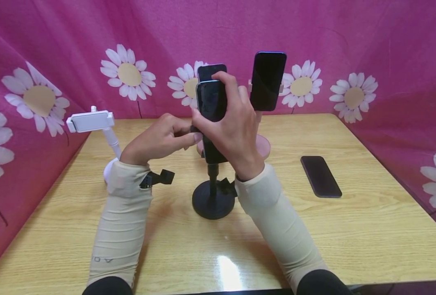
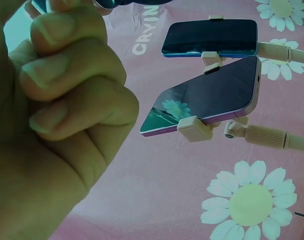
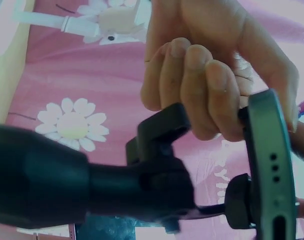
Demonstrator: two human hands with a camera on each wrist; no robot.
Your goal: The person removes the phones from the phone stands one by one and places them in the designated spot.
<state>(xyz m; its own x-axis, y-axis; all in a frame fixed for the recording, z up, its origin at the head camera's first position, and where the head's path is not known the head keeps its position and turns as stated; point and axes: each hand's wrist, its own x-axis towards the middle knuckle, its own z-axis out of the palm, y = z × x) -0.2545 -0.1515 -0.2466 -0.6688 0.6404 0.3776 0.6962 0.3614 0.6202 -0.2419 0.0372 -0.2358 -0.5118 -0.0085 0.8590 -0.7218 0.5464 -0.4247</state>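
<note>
A smartphone [image 1: 212, 102] stands upright at the head of a black phone stand [image 1: 213, 200]. My right hand [image 1: 236, 127] grips this phone, thumb at its left edge and forefinger arched over to the top. On the left, my left hand [image 1: 162, 137] pinches the black clamp [image 3: 243, 117] at the phone's edge between thumb and curled fingers. From the right wrist, the phone's end [image 3: 273, 165] appears edge-on, with the stand's black joint [image 3: 162, 170] behind it. The right hand covers part of the screen.
Behind are a second phone [image 1: 212, 71] and a third phone [image 1: 269, 82], each clamped on a pale stand. A white phone stand [image 1: 92, 121] is at the left. Another phone [image 1: 320, 176] lies flat on the wooden table [image 1: 369, 229]. Pink flowered cloth [image 1: 240, 24] surrounds the table.
</note>
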